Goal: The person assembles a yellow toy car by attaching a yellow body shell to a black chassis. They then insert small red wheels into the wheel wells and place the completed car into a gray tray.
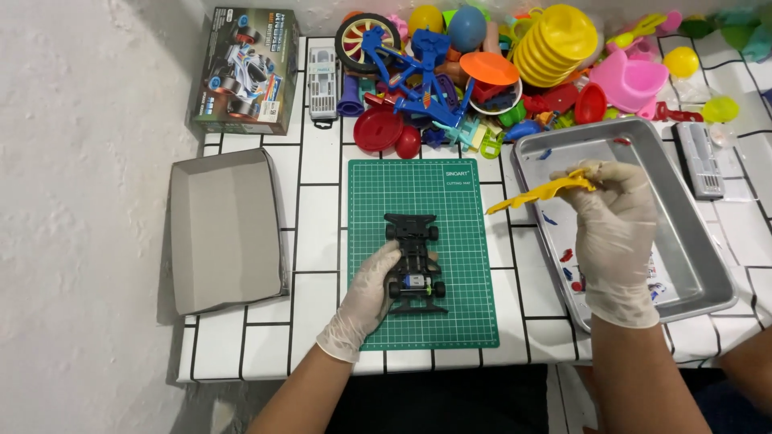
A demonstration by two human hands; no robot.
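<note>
A small black toy car chassis (pixel 414 259) lies lengthwise on a green cutting mat (pixel 458 241). My left hand (pixel 366 297), in a white glove, rests on the mat and touches the chassis on its left side. My right hand (pixel 615 229), also gloved, is raised over a metal tray (pixel 691 217) and grips a yellow plastic piece (pixel 539 193) that points left towards the mat. Small red and blue bits lie in the tray near my right hand.
A grey cardboard tray (pixel 225 229) sits at the left of the white tiled table. A toy car box (pixel 245 68) stands at the back left. A heap of colourful plastic toys (pixel 498 64) fills the back. A grey toy part (pixel 698 159) lies right of the metal tray.
</note>
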